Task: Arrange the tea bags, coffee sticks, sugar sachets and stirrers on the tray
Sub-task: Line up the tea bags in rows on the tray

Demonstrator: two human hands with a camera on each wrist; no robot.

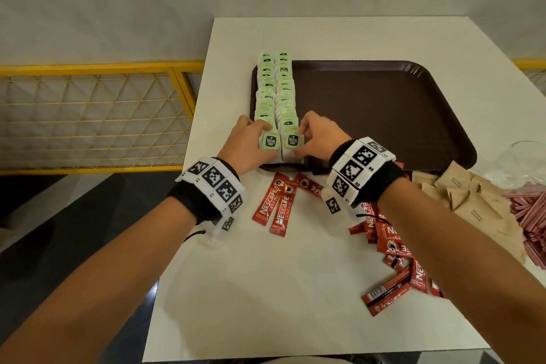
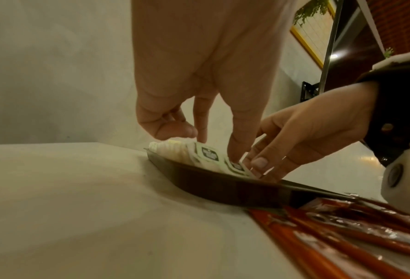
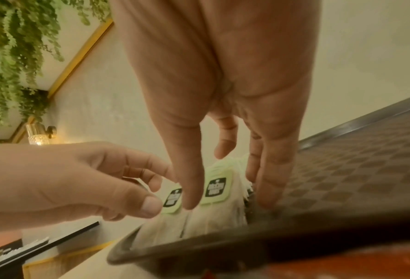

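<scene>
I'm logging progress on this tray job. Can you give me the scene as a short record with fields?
tray: brown, on white table
tea bags: two rows along the tray's left edge
left hand: at near end of left row
right hand: at near end of right row
coffee sticks: on table
sugar sachets: on table
stirrers: on table

Dim warm indoor light, soft shadows, wide-angle edge distortion, blurry wrist views
</scene>
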